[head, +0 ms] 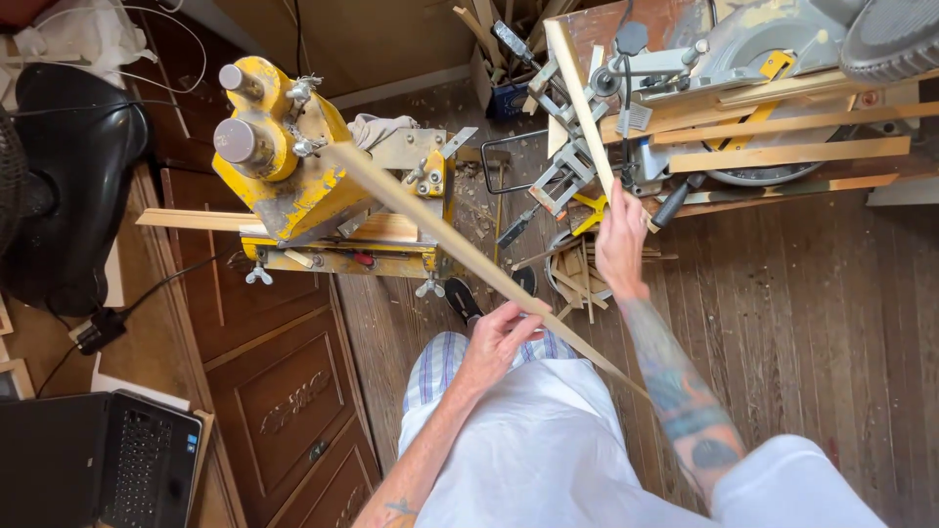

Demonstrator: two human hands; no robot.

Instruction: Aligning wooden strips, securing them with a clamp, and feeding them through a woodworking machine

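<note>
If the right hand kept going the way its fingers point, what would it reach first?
The right hand, gripping a short wooden strip, points up-frame; it would probably meet the miter saw bench clutter first, though depth is unclear.

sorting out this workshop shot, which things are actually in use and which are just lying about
In use: long wood strip in left hand; second wood strip in right hand; yellow machine.

Lying about: laptop, mitre saw, offcuts bucket, fan.

Your left hand [497, 337] is holding one pale wooden strip [440, 230] slanting; your right hand [621, 244] is gripping another strip [579, 98].
</note>
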